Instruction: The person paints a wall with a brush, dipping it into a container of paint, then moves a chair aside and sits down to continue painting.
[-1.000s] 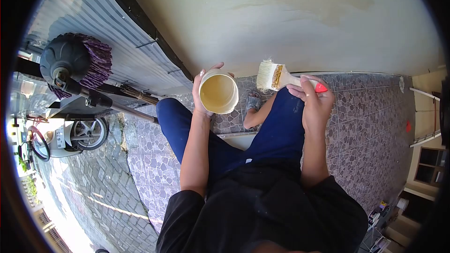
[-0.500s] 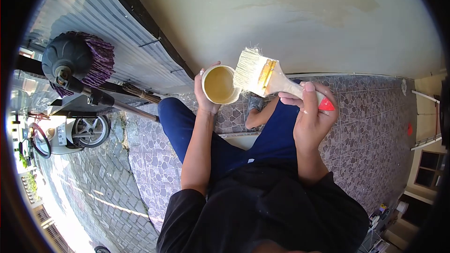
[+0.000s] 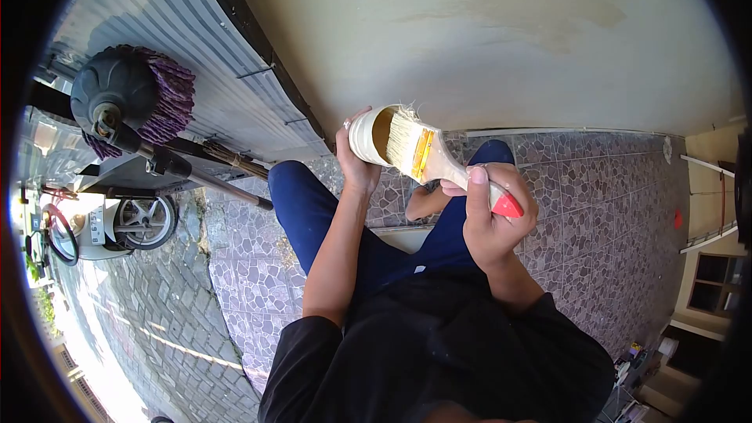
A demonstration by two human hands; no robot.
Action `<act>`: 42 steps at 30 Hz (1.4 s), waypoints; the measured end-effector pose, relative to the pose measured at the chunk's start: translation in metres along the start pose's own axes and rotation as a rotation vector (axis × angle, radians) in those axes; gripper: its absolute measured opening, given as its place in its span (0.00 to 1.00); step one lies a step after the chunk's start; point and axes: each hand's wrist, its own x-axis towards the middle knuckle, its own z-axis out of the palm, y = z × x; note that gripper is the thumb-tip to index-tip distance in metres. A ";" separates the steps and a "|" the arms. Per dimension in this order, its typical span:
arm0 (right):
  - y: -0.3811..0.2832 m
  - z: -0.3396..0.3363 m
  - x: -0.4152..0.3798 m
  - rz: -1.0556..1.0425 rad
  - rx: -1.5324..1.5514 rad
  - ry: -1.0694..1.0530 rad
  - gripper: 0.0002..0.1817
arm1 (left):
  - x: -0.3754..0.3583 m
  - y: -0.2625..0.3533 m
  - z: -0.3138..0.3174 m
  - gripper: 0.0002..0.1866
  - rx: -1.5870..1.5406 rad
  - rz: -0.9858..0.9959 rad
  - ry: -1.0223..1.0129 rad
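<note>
My left hand (image 3: 357,160) is wrapped round a pale round tub (image 3: 362,139), which tilts so its mouth faces right toward the brush. In my right hand (image 3: 501,215) is a wide paintbrush (image 3: 446,170) with a wooden handle, a red tip and a yellow metal band. Thumb and fingers close on the handle. The cream bristles (image 3: 403,141) overlap the tub's opening, with some stray hairs at the upper corner. The contents of the tub are mostly hidden by its wall and the bristles.
A wall (image 3: 501,55) with a damp-looking patch rises ahead. At the left, a purple mop (image 3: 168,94) leans by corrugated metal sheeting (image 3: 204,47). A motorbike wheel (image 3: 146,222) stands beyond. Stone-patterned tiles (image 3: 580,211) cover the floor around my legs.
My right hand has moved left and slightly down, bringing the bristles to the tub's mouth. The left hand has tilted the tub toward the brush.
</note>
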 end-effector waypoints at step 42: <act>0.026 0.044 0.010 0.030 -0.289 -0.062 0.11 | -0.006 0.011 0.016 0.31 0.202 -0.010 -0.028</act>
